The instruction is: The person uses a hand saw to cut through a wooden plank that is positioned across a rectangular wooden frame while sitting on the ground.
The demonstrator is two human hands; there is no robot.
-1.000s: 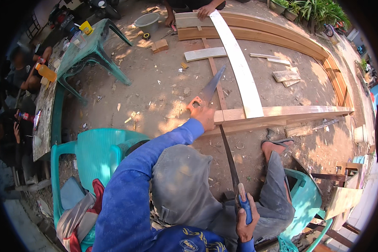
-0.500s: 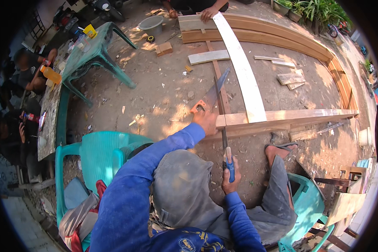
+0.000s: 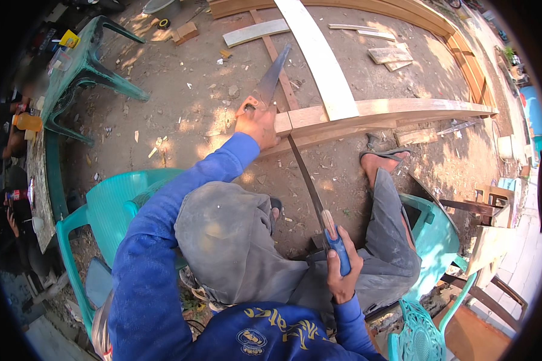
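Observation:
My right hand (image 3: 343, 265) is closed around the blue handle of a hand saw (image 3: 310, 186). The long narrow blade slants away from me, its far end at the near side of a wooden beam (image 3: 391, 114). A thin dark line crosses the beam's top there, near its left end. Just left of that line, my left hand (image 3: 259, 127) grips the beam's end, its fingers partly hidden. Right beyond it is a second saw (image 3: 268, 84) with an orange handle, its blade pointing away. A pale board (image 3: 319, 57) lies across the beam.
Green plastic chairs stand at my left (image 3: 120, 210) and right (image 3: 433, 234). A green table (image 3: 90, 66) is at the far left. Offcuts (image 3: 391, 55) and wood chips litter the ground. Long planks (image 3: 391, 9) form the far side. A person's hand (image 3: 12, 219) shows at the left edge.
My right hand has drawn the blue-handled saw back toward me; its blade no longer reaches across the beam's top. My left hand stays on the beam. The view has tilted down.

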